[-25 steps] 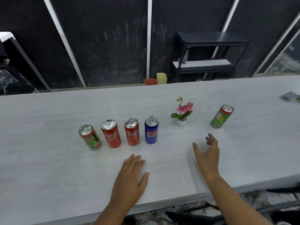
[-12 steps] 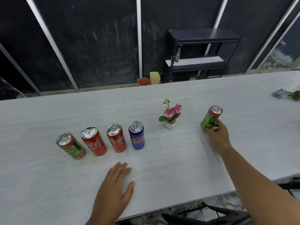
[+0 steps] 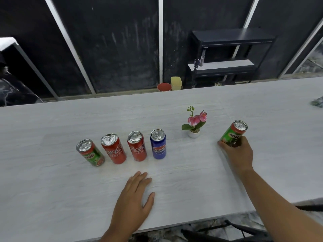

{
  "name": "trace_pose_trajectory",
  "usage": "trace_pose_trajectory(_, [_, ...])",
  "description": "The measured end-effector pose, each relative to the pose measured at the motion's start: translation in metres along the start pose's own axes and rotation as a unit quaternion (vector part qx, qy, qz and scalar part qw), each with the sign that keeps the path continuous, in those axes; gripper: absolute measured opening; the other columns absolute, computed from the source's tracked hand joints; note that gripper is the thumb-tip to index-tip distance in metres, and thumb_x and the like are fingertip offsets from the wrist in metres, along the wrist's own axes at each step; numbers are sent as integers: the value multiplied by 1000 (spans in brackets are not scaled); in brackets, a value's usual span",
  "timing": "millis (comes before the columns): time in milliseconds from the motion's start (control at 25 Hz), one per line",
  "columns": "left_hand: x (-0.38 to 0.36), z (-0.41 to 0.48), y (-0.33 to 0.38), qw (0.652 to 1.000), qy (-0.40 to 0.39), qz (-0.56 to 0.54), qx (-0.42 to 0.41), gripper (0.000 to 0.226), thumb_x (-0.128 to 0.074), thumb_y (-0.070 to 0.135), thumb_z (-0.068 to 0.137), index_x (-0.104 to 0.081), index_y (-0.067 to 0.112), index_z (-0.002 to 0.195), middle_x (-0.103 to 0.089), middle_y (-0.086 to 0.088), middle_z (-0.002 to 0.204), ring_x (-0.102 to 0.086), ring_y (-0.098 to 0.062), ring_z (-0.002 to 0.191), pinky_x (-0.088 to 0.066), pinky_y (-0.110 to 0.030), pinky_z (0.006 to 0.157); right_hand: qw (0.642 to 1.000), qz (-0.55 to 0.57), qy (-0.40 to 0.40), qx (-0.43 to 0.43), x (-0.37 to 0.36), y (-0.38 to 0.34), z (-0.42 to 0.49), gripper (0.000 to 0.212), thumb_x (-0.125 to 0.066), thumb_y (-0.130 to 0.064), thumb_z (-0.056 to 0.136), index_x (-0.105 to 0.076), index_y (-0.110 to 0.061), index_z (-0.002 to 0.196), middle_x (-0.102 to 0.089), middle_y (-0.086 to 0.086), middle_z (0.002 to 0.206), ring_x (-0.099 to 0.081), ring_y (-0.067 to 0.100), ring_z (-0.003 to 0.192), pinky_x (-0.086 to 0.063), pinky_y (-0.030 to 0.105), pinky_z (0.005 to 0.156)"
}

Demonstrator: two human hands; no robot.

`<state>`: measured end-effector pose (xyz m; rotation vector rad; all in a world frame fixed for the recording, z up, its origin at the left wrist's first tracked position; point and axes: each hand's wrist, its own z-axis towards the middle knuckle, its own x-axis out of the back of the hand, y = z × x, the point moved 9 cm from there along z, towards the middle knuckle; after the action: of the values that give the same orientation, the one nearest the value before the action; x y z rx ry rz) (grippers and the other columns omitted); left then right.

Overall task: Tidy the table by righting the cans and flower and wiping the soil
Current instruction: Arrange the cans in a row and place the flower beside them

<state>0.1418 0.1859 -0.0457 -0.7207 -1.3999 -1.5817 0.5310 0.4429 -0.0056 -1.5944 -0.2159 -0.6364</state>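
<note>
now, from the head view, the right hand [image 3: 238, 155] is stretched forward with the arm nearly straight, coming in from the lower right corner. its fingers are curled around the lower part of a green milo can [image 3: 233, 132], thumb on the near left side of the base, and the can stands upright on the bench [image 3: 52, 198], its silver top clear above the knuckles. the left hand [image 3: 133, 201] lies flat, palm down, on the bench near the front edge, fingers together and pointing away from the person, thumb spread out to the right, holding nothing. its forearm leaves the picture at the bottom.

just left of the right hand, and a little farther back, stands a small white pot with a pink flower [image 3: 194, 124], upright, apart from the held can. beyond the left hand's fingertips stands a row of four upright cans, close beside each other but not touching: a blue pepsi can [image 3: 158, 144] straight ahead of the fingertips, then going left a red coca-cola can [image 3: 137, 145], a second red coca-cola can [image 3: 113, 148], and a second milo can [image 3: 90, 152] at the far left end. no soil can be made out on the bench surface around either hand.

far off to the right of the right hand, at the picture's edge, lies a dark greenish thing [image 3: 317, 103], too cut off to identify.
</note>
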Motion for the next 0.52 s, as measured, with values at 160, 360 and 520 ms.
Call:
trace_pose_trajectory(160, [0,0,2,1000,-5,6,6,48,-54,60,105,-55,40,149,-44,23,163,-26,-1,161,-21,-29,133,999,27,-38,17,-33,-20,-47,53,-95,-58,65,-63,-38,102,-72,-19,100,-66,0,92,-49,24,74])
trace_pose_trajectory(360, [2,-1,3,1000,-2,5,1,48,-52,59,106,-53,40,150,-41,23,165,-24,-1,162,-20,-30,134,991,32,-108,70,-95,-53,-88,50,-98,-51,66,-61,-41,98,-71,-21,99,-64,-6,90,-47,18,71])
trace_pose_trajectory(520, [4,0,6,1000,2,3,-3,47,-51,58,107,-54,38,149,-43,21,164,-24,-2,162,-23,-33,134,986,15,-138,96,-131,-66,-100,54,-98,-50,66,-63,-34,104,-70,-13,101,-65,4,92,-49,22,73])
